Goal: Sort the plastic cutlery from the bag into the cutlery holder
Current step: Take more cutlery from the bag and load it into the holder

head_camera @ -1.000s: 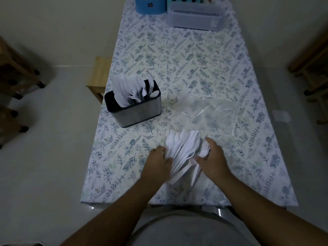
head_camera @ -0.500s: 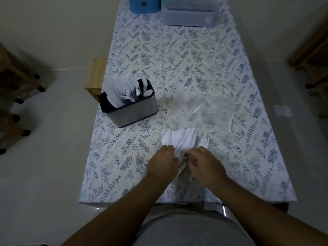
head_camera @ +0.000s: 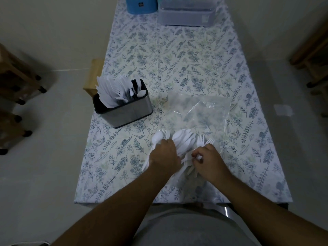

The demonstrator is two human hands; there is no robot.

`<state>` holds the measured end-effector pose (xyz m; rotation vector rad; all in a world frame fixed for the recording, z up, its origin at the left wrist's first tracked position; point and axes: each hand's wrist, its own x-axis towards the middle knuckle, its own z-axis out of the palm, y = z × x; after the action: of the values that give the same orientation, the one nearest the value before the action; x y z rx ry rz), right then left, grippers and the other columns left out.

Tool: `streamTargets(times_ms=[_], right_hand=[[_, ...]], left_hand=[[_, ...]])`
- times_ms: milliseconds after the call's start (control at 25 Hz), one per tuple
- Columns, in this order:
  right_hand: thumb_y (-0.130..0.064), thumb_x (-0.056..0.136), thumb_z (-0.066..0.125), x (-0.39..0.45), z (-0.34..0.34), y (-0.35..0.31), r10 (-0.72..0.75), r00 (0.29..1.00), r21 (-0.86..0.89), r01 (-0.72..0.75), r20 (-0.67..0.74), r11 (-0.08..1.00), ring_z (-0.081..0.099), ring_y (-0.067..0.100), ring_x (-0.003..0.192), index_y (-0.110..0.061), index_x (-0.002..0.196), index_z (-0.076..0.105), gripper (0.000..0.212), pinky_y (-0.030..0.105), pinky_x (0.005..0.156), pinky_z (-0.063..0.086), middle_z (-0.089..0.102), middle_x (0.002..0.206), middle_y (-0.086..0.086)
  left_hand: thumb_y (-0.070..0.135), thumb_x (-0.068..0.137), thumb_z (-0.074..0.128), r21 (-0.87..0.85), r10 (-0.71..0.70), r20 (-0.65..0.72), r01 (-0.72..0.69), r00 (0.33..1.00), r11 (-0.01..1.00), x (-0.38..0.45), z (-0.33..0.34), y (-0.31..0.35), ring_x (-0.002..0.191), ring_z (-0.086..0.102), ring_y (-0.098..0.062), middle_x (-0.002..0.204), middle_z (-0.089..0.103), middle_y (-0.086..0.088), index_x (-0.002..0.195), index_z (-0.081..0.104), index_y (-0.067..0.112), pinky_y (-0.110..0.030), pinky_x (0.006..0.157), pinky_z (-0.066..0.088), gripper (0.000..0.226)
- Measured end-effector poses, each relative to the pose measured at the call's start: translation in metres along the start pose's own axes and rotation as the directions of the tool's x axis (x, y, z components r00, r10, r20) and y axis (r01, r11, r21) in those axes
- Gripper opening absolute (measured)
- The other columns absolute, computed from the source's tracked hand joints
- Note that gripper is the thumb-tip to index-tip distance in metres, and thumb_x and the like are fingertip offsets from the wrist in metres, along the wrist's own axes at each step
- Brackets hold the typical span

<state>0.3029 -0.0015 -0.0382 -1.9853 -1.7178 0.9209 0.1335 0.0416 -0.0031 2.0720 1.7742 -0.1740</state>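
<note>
A pile of white plastic spoons and forks [head_camera: 183, 142] lies on the floral tablecloth near the front edge. My left hand [head_camera: 164, 158] rests on the pile's left side, over a spoon and a fork. My right hand [head_camera: 208, 161] pinches the handles of forks at the pile's right side. Just behind the pile a clear plastic bag [head_camera: 198, 113] lies flat. The metal cutlery holder [head_camera: 124, 111] stands to the left, holding several white knives, forks and spoons.
The table [head_camera: 177, 59] runs away from me. A blue container [head_camera: 141, 5] and a grey lidded box [head_camera: 186, 14] stand at its far end. A wooden stool [head_camera: 93, 75] sits left of the table; wooden furniture stands at both sides of the room.
Both hands have slid toward me along the cutlery handles. The right hand's fingers have curled from flat on the pile into a pinch on fork handles. The pile has spread slightly.
</note>
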Motion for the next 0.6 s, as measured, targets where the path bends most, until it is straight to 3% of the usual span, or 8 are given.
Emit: streamTargets(times_ms=[200, 320, 600], right_hand=[[-0.002, 0.085, 0.067, 0.000, -0.002, -0.002, 0.049, 0.999, 0.108, -0.047, -0.014, 0.993, 0.062, 0.013, 0.081, -0.015, 0.090, 0.074, 0.015, 0.020, 0.073, 0.053, 0.054, 0.100, 0.003], [-0.002, 0.086, 0.066, 0.002, -0.003, -0.003, 0.075, 0.997, 0.116, -0.075, 0.002, 0.990, 0.058, 0.006, 0.077, -0.014, 0.091, 0.074, 0.015, 0.011, 0.069, 0.046, 0.053, 0.099, 0.001], [-0.004, 0.086, 0.067, 0.006, -0.007, -0.005, 0.148, 0.989, 0.192, -0.148, 0.014, 0.970, 0.058, 0.004, 0.076, -0.018, 0.089, 0.074, 0.016, 0.008, 0.064, 0.044, 0.057, 0.096, 0.003]], left_hand=[[0.050, 0.085, 0.064, 0.099, 0.045, -0.010, -0.044, 0.999, 0.994, 0.007, -0.003, 0.006, 0.107, 0.061, -0.027, 0.115, 0.058, -0.012, 0.121, 0.050, 0.006, -0.037, 0.087, 0.053, 0.059], [0.044, 0.085, 0.067, 0.153, 0.064, 0.018, -0.066, 0.998, 0.986, 0.015, -0.005, 0.007, 0.106, 0.063, -0.025, 0.116, 0.061, -0.010, 0.120, 0.053, 0.007, -0.035, 0.085, 0.055, 0.053], [0.023, 0.088, 0.066, 0.127, 0.111, 0.061, -0.118, 0.992, 0.985, 0.029, -0.014, 0.004, 0.101, 0.067, -0.024, 0.106, 0.067, -0.008, 0.110, 0.060, 0.008, -0.029, 0.076, 0.049, 0.027]])
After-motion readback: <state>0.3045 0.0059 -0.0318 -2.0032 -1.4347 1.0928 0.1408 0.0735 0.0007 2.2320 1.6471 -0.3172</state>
